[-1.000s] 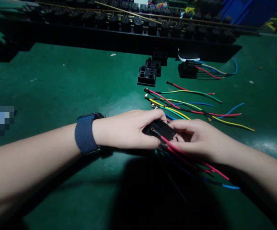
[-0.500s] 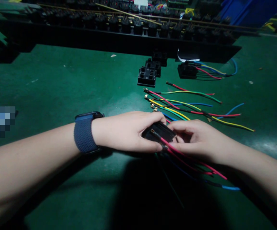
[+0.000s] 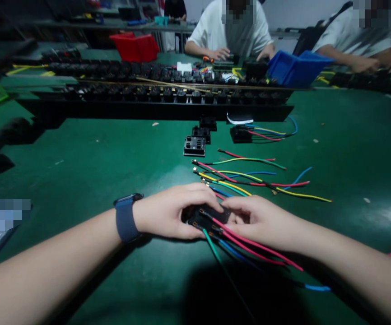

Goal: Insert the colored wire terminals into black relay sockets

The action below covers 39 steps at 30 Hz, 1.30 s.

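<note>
My head has come up since a moment ago: the far side of the desk (image 3: 80,153) now shows, with two other people seated there, a red bin (image 3: 134,46) and a blue bin (image 3: 292,67) before them, where earlier I saw only the near rack. My hands have barely shifted. My left hand (image 3: 168,212) is curled around the black connector block (image 3: 207,215), gripping its left side, and my right hand (image 3: 261,221) closes over its right end, fingers pinching at the red wire (image 3: 259,246) that runs from it. So the work on this block looks the same as before, with wires already seated in it: red, green (image 3: 214,246) and blue (image 3: 236,253) ones trail toward me. Just beyond my knuckles lie the loose wires (image 3: 249,180), and past them empty black housings (image 3: 194,146) and the long black rack (image 3: 155,108). My fingers hide most of the block, so I cannot tell which slot the red wire enters or whether it is fully in.
</note>
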Each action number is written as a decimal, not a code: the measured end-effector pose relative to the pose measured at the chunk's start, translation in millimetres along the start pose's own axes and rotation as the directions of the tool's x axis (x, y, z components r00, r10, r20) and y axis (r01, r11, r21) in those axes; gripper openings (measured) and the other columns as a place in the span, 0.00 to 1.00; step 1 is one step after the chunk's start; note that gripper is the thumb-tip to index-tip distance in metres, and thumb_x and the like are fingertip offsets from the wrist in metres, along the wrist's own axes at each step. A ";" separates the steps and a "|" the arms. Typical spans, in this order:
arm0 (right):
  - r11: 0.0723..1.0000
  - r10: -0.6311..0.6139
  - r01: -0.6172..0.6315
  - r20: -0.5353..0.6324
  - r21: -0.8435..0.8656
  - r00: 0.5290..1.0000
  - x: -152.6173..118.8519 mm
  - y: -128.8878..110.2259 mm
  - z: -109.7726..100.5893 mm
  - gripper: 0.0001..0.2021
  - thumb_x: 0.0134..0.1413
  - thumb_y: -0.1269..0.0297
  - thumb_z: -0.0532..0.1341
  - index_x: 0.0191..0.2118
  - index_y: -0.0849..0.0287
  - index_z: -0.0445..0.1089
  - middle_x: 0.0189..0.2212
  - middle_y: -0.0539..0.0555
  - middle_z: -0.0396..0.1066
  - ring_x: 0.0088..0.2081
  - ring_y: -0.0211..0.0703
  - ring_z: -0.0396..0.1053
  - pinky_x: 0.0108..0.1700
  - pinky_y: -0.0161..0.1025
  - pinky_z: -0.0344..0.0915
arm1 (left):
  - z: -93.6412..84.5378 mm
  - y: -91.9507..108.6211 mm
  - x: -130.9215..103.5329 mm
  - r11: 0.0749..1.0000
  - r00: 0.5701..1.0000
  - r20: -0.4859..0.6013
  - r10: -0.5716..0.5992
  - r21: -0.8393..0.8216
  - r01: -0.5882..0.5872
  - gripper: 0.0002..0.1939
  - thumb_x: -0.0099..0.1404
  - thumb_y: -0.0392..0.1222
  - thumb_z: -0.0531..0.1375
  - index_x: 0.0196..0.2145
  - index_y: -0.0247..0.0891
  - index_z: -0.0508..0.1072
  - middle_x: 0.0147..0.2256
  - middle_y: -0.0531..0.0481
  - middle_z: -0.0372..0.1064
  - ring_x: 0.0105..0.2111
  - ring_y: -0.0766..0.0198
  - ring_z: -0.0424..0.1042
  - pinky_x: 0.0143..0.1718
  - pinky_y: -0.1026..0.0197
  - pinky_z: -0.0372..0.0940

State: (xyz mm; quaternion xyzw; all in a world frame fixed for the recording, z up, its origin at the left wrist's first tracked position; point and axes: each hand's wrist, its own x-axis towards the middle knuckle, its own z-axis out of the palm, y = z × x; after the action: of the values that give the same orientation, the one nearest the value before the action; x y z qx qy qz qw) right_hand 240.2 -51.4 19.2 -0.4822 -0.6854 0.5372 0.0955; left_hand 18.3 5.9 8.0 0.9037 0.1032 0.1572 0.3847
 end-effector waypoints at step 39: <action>0.583 -0.285 -0.510 -0.747 -0.632 0.600 -40.3 54.0 -152.8 0.16 0.59 0.51 0.47 0.32 0.55 0.65 0.26 0.57 0.71 0.27 0.49 0.66 0.26 0.38 0.50 | -0.6 -10.9 -1.7 0.929 0.813 -0.532 -0.237 0.119 0.349 0.12 0.69 0.44 0.52 0.47 0.38 0.64 0.41 0.46 0.66 0.39 0.62 0.68 0.43 0.56 0.67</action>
State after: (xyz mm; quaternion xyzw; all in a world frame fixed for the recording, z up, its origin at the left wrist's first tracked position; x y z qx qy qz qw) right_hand 390.4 14.0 51.9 -0.7026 -0.6944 -0.0994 0.1195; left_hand 15.8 13.2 0.1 0.8383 0.3558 0.3165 0.2654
